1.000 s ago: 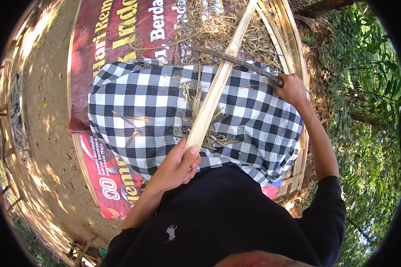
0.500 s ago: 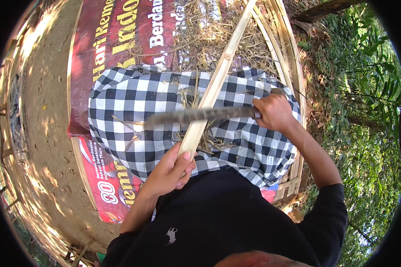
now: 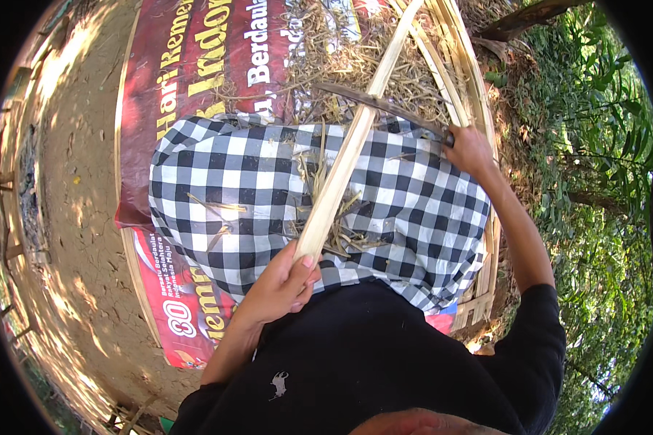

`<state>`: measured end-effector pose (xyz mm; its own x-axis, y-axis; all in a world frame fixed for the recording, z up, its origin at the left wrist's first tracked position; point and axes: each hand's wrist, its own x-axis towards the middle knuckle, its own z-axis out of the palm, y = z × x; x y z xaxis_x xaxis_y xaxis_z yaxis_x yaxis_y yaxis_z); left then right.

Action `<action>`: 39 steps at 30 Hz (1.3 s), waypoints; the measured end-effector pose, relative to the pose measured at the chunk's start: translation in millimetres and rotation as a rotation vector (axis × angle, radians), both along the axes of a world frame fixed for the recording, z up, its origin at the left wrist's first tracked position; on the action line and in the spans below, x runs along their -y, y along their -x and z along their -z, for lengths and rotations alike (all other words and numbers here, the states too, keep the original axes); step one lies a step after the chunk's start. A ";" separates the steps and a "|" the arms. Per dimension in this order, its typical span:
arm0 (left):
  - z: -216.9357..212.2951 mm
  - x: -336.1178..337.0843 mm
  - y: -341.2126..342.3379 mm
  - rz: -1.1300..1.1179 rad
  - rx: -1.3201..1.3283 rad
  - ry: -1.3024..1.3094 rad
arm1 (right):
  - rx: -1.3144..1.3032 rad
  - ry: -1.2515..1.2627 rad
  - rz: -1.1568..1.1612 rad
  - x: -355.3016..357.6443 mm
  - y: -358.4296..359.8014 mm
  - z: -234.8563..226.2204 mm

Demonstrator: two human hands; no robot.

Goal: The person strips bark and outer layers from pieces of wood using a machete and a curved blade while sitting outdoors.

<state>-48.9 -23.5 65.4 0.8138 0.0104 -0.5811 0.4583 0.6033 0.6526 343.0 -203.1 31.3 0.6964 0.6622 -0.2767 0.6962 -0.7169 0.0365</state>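
Hands: left (image 3: 279, 286) gripping one bamboo slat (image 3: 345, 156), right (image 3: 470, 148) one blade (image 3: 381, 104) (probably a machete).

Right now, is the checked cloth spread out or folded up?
Spread out: the checked cloth lies open across the lap under the bamboo strip.

Bright daylight w/ dappled leaf shadows on the dirt ground (image 3: 72, 217) — sharp centre, fisheye bending & black vignette at edges.

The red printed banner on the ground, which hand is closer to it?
Left. The left hand grips the pale bamboo strip just above the red printed banner edge showing beside the checked cloth. The right hand, holding the dark blade, sits farther off, over the woven bamboo rim.
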 end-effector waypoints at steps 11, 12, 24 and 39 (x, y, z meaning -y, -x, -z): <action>-5.7 -0.9 7.2 -0.020 -0.021 -0.003 | -0.024 -0.044 0.013 1.6 -0.6 -1.2; -7.4 -2.6 8.2 -0.031 -0.025 0.004 | -0.041 -0.054 0.003 -0.6 18.8 -7.4; -17.2 3.3 19.2 -0.020 -0.045 0.028 | -0.048 -0.047 -0.158 4.8 20.5 -4.2; -15.6 4.1 18.5 0.040 0.012 -0.028 | 0.096 -0.060 0.031 25.3 -65.9 30.7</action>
<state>-67.4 -27.6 81.0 0.8207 -0.0060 -0.5714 0.4739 0.5659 0.6747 409.0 -228.4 0.6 0.7380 0.6534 -0.1685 0.6692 -0.7407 0.0586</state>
